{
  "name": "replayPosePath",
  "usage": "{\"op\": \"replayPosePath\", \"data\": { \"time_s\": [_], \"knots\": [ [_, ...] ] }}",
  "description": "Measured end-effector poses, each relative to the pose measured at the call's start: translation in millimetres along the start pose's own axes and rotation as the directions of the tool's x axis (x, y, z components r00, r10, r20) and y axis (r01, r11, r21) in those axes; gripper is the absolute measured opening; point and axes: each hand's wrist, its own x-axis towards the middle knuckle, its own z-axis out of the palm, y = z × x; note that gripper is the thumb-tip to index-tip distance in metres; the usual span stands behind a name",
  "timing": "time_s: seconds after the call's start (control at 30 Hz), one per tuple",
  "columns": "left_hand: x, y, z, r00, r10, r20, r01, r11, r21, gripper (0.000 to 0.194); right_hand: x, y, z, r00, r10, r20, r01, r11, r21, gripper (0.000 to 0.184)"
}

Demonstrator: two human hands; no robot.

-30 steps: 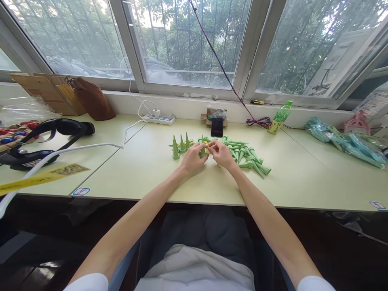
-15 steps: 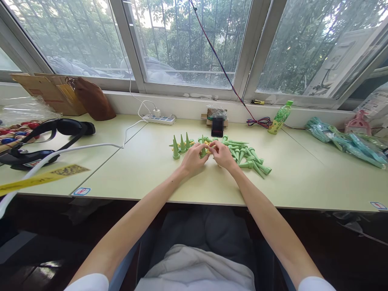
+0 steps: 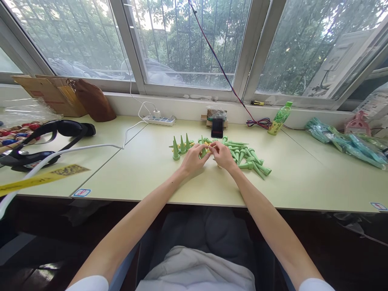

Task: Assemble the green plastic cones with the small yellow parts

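Over the table point(image 3: 136, 173), my left hand point(image 3: 193, 157) curls around a green plastic spike point(image 3: 203, 151), which points upward between thumb and fingers. My right hand point(image 3: 222, 154) meets it from the right, its fingertips pinched together beside the spike; whatever is in that pinch is too small to make out. Behind the fingers lie small yellow pieces point(image 3: 207, 144), partly hidden. Left of my hands several green spikes point(image 3: 176, 149) stand upright on their wide ends. Under and to the right of my right hand spreads a loose pile of green spikes point(image 3: 242, 152).
A phone point(image 3: 217, 127) leans against a small box at the back. Beyond are a power strip point(image 3: 159, 120), a green bottle point(image 3: 275, 118) and bundled cable point(image 3: 260, 122). Leftward lie a black headset point(image 3: 71, 128) and white cable point(image 3: 81, 148); plastic bags point(image 3: 342, 139) lie far right.
Both hands stay nearly in place, with only a slight shift of the right fingertips by the spike. The view has tilted very slightly.
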Motion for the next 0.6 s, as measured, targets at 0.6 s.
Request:
{"op": "replayPosePath", "data": {
  "time_s": [0.6],
  "knots": [
    [-0.4, -0.2, 0.2, 1.000, 0.008, -0.026, -0.008, 1.000, 0.000, 0.026, 2.2, 4.6, 2.3, 0.998, 0.006, -0.063, -0.006, 1.000, -0.003, 0.016]
  ]
}}
